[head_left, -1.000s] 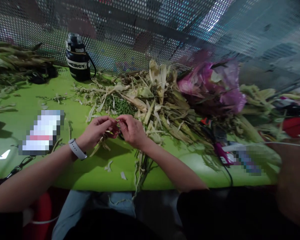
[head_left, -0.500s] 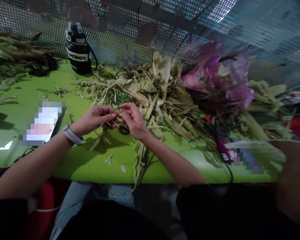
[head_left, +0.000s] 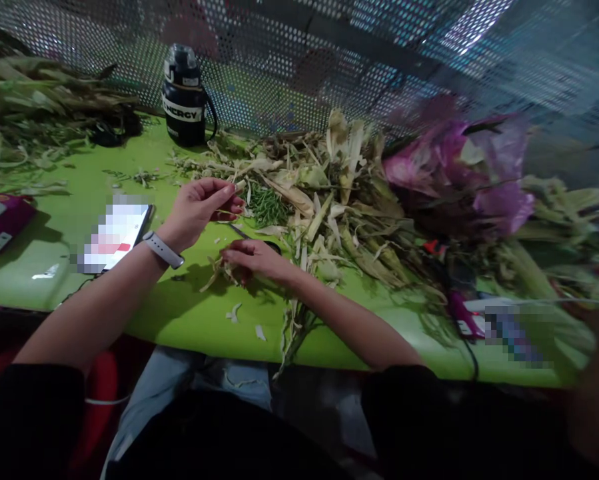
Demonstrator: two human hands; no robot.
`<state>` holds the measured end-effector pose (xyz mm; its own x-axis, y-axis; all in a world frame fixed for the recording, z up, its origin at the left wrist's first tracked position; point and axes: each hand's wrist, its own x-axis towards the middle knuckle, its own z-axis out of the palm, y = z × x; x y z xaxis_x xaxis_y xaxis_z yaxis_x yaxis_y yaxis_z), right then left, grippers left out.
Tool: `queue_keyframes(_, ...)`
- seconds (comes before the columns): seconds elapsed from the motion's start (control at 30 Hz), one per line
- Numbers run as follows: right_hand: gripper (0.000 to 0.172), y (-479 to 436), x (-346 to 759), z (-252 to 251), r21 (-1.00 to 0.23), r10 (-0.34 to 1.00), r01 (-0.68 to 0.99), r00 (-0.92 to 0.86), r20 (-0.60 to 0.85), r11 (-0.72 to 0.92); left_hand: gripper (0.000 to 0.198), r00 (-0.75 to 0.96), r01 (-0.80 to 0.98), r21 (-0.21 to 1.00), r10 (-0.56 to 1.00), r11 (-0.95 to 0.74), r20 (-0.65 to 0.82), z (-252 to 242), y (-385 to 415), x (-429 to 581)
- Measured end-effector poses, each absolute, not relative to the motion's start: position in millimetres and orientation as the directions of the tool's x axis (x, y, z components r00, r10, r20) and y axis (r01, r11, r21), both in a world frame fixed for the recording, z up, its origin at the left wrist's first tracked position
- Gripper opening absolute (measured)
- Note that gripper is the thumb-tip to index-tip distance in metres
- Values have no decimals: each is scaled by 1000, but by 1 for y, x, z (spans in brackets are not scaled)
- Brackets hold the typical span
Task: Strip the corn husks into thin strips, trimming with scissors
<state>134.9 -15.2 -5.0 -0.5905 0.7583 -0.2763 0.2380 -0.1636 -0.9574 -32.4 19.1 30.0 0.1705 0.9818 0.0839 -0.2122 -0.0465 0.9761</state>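
Observation:
My left hand (head_left: 202,203) is closed, thumb and fingers pinching a small pale strip (head_left: 240,185) that looks like a bit of husk. Just beyond its fingertips lies a heap of thin green pieces (head_left: 268,205). My right hand (head_left: 253,259) is lower and nearer to me, its fingers bent down onto a small bunch of dry husk scraps (head_left: 219,272) on the green table (head_left: 194,313). A dark round object (head_left: 273,247) shows partly behind that hand. Two pale scraps (head_left: 234,313) lie closer to the table's front edge.
Dry corn husks (head_left: 349,220) are piled across the middle and right. A black bottle (head_left: 184,100) stands against the perforated metal screen (head_left: 259,60). To the left lies a phone (head_left: 122,233); at the right sit a pink plastic bag (head_left: 459,167) and a purple power strip (head_left: 464,313).
My hands have come apart. The left rose slightly with a pale strip in its fingers; the right dropped down onto the scraps. The whole view shifted a little as my head turned.

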Motion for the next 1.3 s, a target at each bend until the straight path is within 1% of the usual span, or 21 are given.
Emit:
queue_keyframes(0.07, 29, -13, 137, -5, -947, 722, 268, -620, -309, -175, 23, 173, -219, 975, 981, -48, 87, 29, 19, -33)
queue_keyframes(0.13, 26, -10, 142, -6, -942, 690, 293, -648, -322, -165, 23, 175, -231, 972, 980, -50, 92, 29, 19, -34)
queue_keyframes(0.2, 31, -9, 151, -5, -941, 669, 300, -669, -323, -154, 22, 180, -245, 968, 979, -51, 97, 29, 19, -34)
queue_keyframes(0.3, 42, -6, 169, -3, -954, 659, 256, -692, -294, -157, 22, 189, -251, 967, 977, -48, 97, 31, 19, -35)
queue_keyframes(0.4, 44, -1, 188, -6, -969, 646, 203, -722, -247, -143, 24, 214, -238, 970, 972, -46, 99, 34, 16, -36)
queue_keyframes(0.43, 42, 0, 193, -9, -975, 663, 172, -715, -221, -139, 25, 237, -228, 973, 967, -42, 98, 36, 15, -37)
queue_keyframes(0.5, 37, 3, 199, -18, -986, 739, 79, -653, -164, -149, 27, 311, -180, 984, 947, -22, 78, 38, 11, -37)
queue_keyframes(0.6, 36, 6, 200, -32, -976, 844, -60, -515, -149, -209, 28, 424, -98, 995, 905, -2, 43, 40, 4, -34)
queue_keyframes(0.67, 38, 7, 199, -37, -963, 869, -124, -470, -154, -238, 27, 477, -32, 999, 879, -5, 20, 39, 2, -31)
queue_keyframes(0.73, 39, 7, 198, -38, -955, 873, -165, -465, -146, -247, 24, 512, 30, 1000, 859, -8, -9, 37, 1, -29)
queue_keyframes(0.87, 37, 7, 199, -34, -955, 886, -203, -453, -104, -216, 21, 535, 111, 994, 842, 11, -69, 32, 3, -29)
queue_keyframes(0.97, 36, 7, 200, -32, -958, 887, -212, -455, -78, -193, 21, 532, 131, 991, 842, 20, -87, 32, 3, -29)
queue_keyframes(1.07, 37, 7, 200, -32, -958, 883, -212, -464, -73, -191, 19, 521, 136, 990, 847, 34, -100, 34, 3, -29)
queue_keyframes(1.3, 47, 3, 199, -28, -942, 861, -240, -501, -85, -233, 20, 509, 98, 992, 852, 82, -120, 30, 3, -26)
